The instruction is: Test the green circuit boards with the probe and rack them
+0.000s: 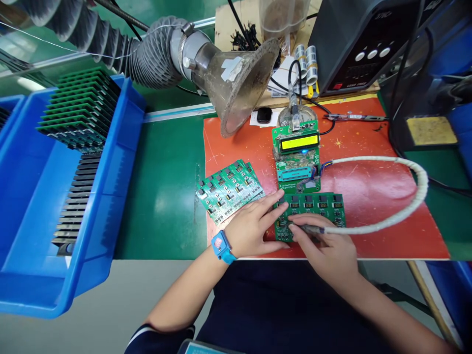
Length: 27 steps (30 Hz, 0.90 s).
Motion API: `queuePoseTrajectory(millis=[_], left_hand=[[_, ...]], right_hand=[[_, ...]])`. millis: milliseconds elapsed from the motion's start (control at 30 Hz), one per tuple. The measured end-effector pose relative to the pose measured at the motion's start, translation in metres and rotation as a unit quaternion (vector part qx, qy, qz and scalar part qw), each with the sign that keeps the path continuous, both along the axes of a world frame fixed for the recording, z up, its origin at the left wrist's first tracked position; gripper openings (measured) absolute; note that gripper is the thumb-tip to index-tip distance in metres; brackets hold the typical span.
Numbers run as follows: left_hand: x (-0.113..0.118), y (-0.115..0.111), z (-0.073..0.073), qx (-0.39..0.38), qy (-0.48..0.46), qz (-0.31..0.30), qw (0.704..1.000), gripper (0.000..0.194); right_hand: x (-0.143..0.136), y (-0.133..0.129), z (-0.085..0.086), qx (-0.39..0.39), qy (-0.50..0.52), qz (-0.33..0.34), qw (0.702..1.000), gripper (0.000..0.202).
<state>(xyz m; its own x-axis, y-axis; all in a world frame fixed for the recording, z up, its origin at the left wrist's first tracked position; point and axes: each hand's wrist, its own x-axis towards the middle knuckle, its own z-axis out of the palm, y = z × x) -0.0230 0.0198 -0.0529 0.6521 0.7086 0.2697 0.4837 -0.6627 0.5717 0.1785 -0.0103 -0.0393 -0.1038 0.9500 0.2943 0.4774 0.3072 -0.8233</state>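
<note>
- Head view: left hand (254, 227) spread, fingers on green panel (337, 214).
- Right hand (334, 253) pinches cabled probe (312, 229) at same panel.
- Programmer board (298, 160) just beyond; screen (299, 143) lit yellow.

There are two hands (252, 228), one corded probe (312, 229), one lit display (299, 143), one wristband (221, 244), one funnel (224, 93), three white buttons (372, 54) and at least three loose circuit boards (229, 191).

bin (92, 231) left | board stack (230, 189) middle | programmer (298, 184) right, behind panel (337, 211)
</note>
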Motion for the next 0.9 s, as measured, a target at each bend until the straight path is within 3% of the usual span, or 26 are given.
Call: queuePoseTrajectory(millis=[267, 667, 900], left_hand=[[0.005, -0.002, -0.001, 0.015, 0.017, 0.023, 0.999, 0.090], [0.018, -0.006, 0.004, 0.040, 0.055, 0.071, 0.995, 0.080], [0.018, -0.003, 0.009, 0.038, 0.066, 0.066, 0.995, 0.074]], right_hand=[[0.001, 0.000, -0.002, 0.004, -0.002, 0.001, 1.000, 0.004], [0.001, 0.000, -0.003, 0.017, 0.003, 0.001, 1.000, 0.007], [0.001, 0.000, -0.001, 0.022, -0.002, 0.003, 1.000, 0.004]])
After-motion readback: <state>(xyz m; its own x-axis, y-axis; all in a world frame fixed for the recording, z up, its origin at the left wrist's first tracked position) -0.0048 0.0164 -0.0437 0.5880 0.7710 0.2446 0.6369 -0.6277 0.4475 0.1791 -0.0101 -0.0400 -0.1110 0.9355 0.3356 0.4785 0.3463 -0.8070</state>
